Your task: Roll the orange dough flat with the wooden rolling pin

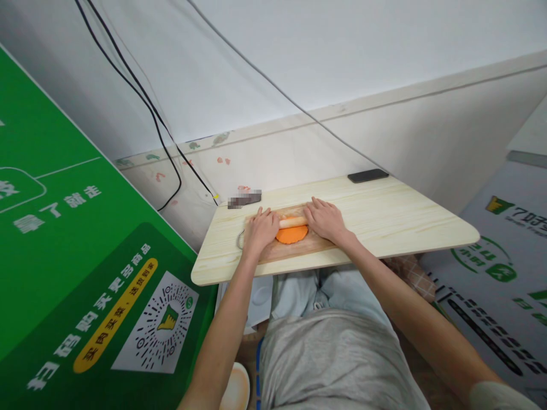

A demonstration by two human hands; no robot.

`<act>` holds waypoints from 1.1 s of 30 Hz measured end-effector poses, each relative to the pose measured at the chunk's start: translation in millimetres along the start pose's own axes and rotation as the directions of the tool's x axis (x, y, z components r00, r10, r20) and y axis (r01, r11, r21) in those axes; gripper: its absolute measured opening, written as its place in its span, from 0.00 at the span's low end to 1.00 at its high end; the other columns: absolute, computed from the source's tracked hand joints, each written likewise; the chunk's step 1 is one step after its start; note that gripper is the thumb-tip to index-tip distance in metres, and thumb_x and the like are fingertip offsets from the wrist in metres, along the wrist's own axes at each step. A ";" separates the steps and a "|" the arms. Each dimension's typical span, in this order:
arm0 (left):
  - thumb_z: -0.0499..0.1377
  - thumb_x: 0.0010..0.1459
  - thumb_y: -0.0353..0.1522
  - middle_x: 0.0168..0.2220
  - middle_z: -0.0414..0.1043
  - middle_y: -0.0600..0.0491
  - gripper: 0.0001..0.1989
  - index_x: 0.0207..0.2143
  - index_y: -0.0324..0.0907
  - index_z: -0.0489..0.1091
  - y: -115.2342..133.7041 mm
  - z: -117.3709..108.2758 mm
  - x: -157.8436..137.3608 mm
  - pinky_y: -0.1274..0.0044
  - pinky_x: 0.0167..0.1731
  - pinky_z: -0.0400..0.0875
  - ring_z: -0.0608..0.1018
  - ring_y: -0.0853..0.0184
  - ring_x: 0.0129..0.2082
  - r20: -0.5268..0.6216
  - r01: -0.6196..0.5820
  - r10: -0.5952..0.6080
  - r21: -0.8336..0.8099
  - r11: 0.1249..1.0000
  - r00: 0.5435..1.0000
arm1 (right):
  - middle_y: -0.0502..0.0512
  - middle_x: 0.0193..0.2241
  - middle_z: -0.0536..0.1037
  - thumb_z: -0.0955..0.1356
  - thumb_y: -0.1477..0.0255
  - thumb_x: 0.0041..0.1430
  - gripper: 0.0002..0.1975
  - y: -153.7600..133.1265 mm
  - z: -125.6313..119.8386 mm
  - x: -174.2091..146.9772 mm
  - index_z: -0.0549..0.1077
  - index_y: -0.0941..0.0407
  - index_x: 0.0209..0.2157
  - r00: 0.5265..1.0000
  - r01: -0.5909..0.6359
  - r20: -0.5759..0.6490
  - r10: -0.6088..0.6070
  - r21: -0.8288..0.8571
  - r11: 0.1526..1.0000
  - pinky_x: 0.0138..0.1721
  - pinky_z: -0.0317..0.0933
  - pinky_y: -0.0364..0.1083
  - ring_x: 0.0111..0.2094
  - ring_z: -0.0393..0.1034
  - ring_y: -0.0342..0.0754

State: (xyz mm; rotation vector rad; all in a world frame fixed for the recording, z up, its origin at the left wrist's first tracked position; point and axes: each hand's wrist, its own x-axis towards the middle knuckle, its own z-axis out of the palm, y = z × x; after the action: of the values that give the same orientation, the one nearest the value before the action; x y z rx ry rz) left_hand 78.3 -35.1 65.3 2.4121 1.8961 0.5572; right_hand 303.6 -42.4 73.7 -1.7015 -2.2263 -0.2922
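Pale and wood-grained, the desk (pixel 397 210) carries a board (pixel 317 242), with orange dough (pixel 292 234) on the board under a rolling pin (pixel 293 222). Left hand (pixel 262 228) and right hand (pixel 325 219) lie over the rolling pin above the board, each grip flat and unclosed; equal palm pressure should keep the dough even.

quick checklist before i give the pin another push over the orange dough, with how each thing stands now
1. Left hand over the left end of the pin: ok.
2. Right hand over its right end: ok.
3. Pin lying across the dough, which shows on both its near and far sides: ok.
4. Visible dough within the board: ok.
5. Phone away from the board, at the far edge of the table: ok.
6. Dough evenly thick: cannot tell from this view.
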 end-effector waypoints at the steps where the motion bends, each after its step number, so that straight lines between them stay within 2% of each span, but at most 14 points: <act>1: 0.43 0.78 0.35 0.68 0.73 0.45 0.24 0.52 0.43 0.80 0.2 -0.6 0.0 0.51 0.74 0.57 0.66 0.54 0.75 0.005 0.002 -0.003 0.005 1.000 1.000 | 0.71 0.68 0.74 0.54 0.67 0.80 0.26 1.1 0.4 1.9 0.78 0.60 0.61 1.000 0.010 0.009 -0.010 0.002 1.000 0.65 0.59 0.54 0.67 0.70 0.56; 4: 0.41 0.79 0.35 0.68 0.74 0.44 0.26 0.54 0.41 0.79 1.0 0.0 -4.5 0.55 0.75 0.57 0.67 0.55 0.74 0.002 0.003 -0.003 0.007 1.000 1.000 | 0.70 0.68 0.73 0.54 0.66 0.81 0.26 1.4 0.0 -1.5 0.78 0.60 0.60 1.000 0.023 -0.010 -0.023 0.004 1.000 0.66 0.58 0.54 0.68 0.69 0.57; 10: 0.41 0.79 0.36 0.69 0.73 0.43 0.27 0.61 0.37 0.76 4.0 2.4 -22.7 0.58 0.76 0.56 0.68 0.55 0.74 -0.044 -0.033 0.032 -0.005 0.999 0.999 | 0.72 0.68 0.73 0.55 0.67 0.80 0.26 -5.8 -5.6 -28.3 0.78 0.64 0.59 0.996 0.023 -0.081 -0.020 0.028 0.999 0.70 0.54 0.56 0.71 0.65 0.58; 15: 0.42 0.78 0.38 0.70 0.71 0.45 0.27 0.65 0.40 0.75 7.3 1.2 -41.4 0.57 0.75 0.59 0.65 0.52 0.75 -0.077 -0.010 0.005 -0.065 0.998 0.997 | 0.72 0.65 0.76 0.54 0.67 0.80 0.28 -6.7 -4.5 -44.3 0.76 0.67 0.63 0.988 0.059 -0.144 -0.052 0.044 0.997 0.71 0.54 0.57 0.69 0.67 0.59; 20: 0.43 0.78 0.39 0.72 0.69 0.47 0.28 0.70 0.41 0.70 6.2 2.7 -55.9 0.57 0.76 0.59 0.63 0.55 0.77 -0.110 -0.055 0.041 -0.120 0.991 0.993 | 0.72 0.66 0.75 0.54 0.66 0.80 0.29 -5.3 -5.3 -60.8 0.73 0.68 0.66 0.981 0.096 -0.174 -0.085 0.057 0.994 0.71 0.54 0.57 0.70 0.67 0.59; 26: 0.44 0.78 0.39 0.71 0.70 0.50 0.27 0.69 0.44 0.70 2.4 2.3 -59.5 0.61 0.76 0.58 0.68 0.60 0.74 -0.127 -0.115 0.092 -0.189 0.975 0.988 | 0.75 0.68 0.72 0.55 0.66 0.79 0.29 -3.1 -5.2 -73.6 0.71 0.68 0.68 0.978 0.119 -0.181 -0.106 0.061 0.991 0.70 0.55 0.59 0.70 0.66 0.61; 30: 0.45 0.78 0.41 0.70 0.71 0.46 0.26 0.69 0.44 0.69 0.7 2.2 -60.3 0.63 0.74 0.62 0.71 0.60 0.71 -0.133 -0.074 0.044 -0.223 0.972 0.990 | 0.70 0.69 0.72 0.59 0.66 0.79 0.26 -2.9 -4.9 -73.1 0.70 0.61 0.69 0.969 0.198 -0.164 -0.185 0.070 0.978 0.68 0.53 0.60 0.69 0.65 0.60; 33: 0.49 0.77 0.43 0.71 0.69 0.43 0.28 0.73 0.44 0.62 0.0 3.9 -61.8 0.63 0.72 0.64 0.71 0.57 0.71 -0.149 -0.002 -0.039 -0.267 0.964 0.988 | 0.66 0.65 0.76 0.60 0.69 0.78 0.24 -2.6 -7.2 -69.5 0.70 0.55 0.69 0.968 0.226 -0.131 -0.214 0.084 0.971 0.62 0.54 0.60 0.64 0.68 0.60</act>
State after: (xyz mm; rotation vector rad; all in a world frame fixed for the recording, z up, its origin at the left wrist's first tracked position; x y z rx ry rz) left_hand 67.3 -92.8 45.5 2.2352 1.7587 0.9552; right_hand 318.5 -108.0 54.4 -1.3511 -2.3005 -0.3225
